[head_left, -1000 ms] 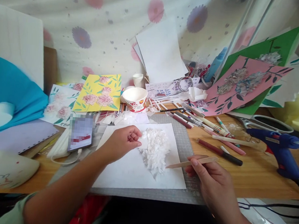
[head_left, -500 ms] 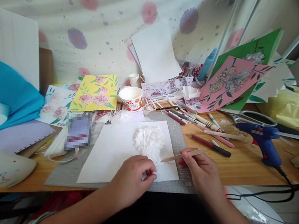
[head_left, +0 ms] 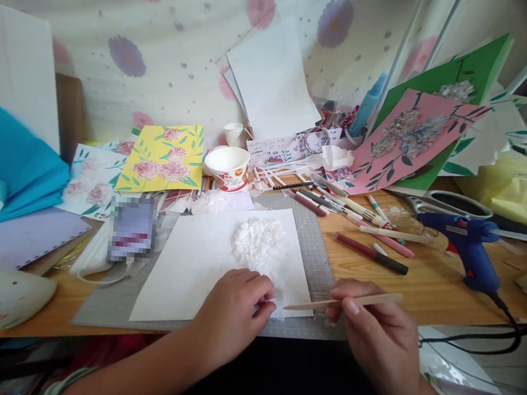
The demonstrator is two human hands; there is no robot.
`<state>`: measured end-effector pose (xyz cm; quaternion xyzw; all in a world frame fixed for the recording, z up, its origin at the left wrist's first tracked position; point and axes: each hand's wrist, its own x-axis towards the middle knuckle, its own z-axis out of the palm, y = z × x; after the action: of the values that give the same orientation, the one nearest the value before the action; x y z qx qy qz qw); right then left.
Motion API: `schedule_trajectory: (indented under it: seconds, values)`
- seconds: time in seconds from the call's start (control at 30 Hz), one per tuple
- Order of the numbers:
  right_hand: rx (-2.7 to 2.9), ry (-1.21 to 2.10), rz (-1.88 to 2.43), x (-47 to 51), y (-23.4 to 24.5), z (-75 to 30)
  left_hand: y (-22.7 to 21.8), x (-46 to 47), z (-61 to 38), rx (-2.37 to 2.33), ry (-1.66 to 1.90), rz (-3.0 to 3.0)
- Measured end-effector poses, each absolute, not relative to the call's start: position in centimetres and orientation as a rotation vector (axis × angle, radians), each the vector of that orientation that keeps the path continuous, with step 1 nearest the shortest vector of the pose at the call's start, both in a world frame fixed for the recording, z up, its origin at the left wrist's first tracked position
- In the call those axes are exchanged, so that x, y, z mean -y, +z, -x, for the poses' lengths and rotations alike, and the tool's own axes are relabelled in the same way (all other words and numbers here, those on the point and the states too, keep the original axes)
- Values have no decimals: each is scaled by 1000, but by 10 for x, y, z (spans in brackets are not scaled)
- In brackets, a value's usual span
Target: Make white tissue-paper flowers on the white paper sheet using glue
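Observation:
A white paper sheet (head_left: pixel 185 264) lies on a grey cutting mat (head_left: pixel 307 225). On its right half sits a ruffled cluster of white paper pieces (head_left: pixel 260 243). My left hand (head_left: pixel 239 305) rests over the sheet's lower edge, thumb and fingertips pinched together just below the cluster. Whatever is between those fingertips is too small to make out. My right hand (head_left: pixel 372 328) is closed on a thin wooden stick (head_left: pixel 369 300), held between thumb and fingers. The stick's pointed tip reaches left over the sheet's lower right corner, a little apart from my left fingertips.
A blue glue gun (head_left: pixel 469 244) and large scissors (head_left: pixel 454 203) lie at the right. Markers (head_left: pixel 371 253) are scattered near the mat. A paper bowl (head_left: pixel 227 167) stands behind the sheet. Flower pictures on yellow (head_left: pixel 162 147) and pink card (head_left: pixel 374 182) lean at the back. A phone (head_left: pixel 132 230) sits left.
My right hand has moved right and down with the wooden stick, whose tip has drawn away from the cluster. My left hand stays pinched in nearly the same place. The view has shifted slightly.

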<state>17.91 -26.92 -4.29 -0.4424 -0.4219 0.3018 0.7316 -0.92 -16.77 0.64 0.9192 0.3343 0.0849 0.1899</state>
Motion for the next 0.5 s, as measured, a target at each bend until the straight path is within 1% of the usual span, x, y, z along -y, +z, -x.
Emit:
schedule_trajectory:
  seconds: [0.07,0.17,0.23,0.5]
  values:
    - [1153,579,1031,271,-37,-180,6,167,8,-945,236,-2614]
    - [1498,345,1112,269,-28,-180,5,166,8,-928,224,-2653]
    - [1643,268,1119,267,-24,-180,4,166,9,-910,228,-2680]
    - [1938,-65,1066,270,-24,-178,-3,169,19,-701,373,-2813]
